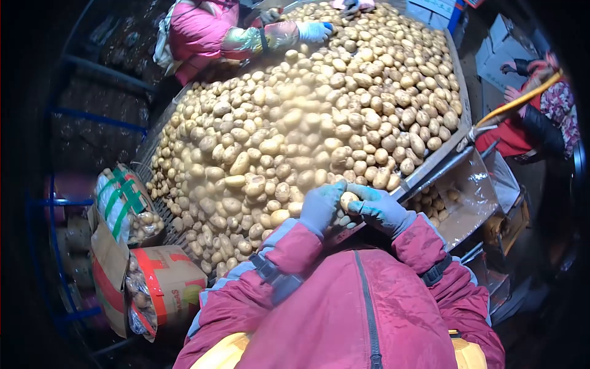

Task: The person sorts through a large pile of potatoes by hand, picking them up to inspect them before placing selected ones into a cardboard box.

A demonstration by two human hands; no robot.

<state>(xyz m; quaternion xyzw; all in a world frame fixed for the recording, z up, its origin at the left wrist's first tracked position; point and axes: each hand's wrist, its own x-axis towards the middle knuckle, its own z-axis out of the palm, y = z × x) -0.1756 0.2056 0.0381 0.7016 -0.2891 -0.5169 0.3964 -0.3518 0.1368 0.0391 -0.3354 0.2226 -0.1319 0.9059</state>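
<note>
Both my hands wear grey-blue gloves with greenish fingers and are close together at the near edge of a large pile of potatoes [270,147]. A single potato [349,201] shows between them. My right hand [382,209] has its fingers curled on that potato. The fingers of my left hand [322,206] are bent inward beside it, close to the right fingertips; what they hold, if anything, is hidden. Under the hands lie more potatoes and the near rim of the sorting table [430,174].
Cardboard boxes of potatoes [175,292] stand at the lower left, with another potato box [470,190] right of the table. Across the pile, a co-worker's gloved hand [313,32] touches potatoes. Another person [541,117] is at the right, near a yellow curved bar [519,101].
</note>
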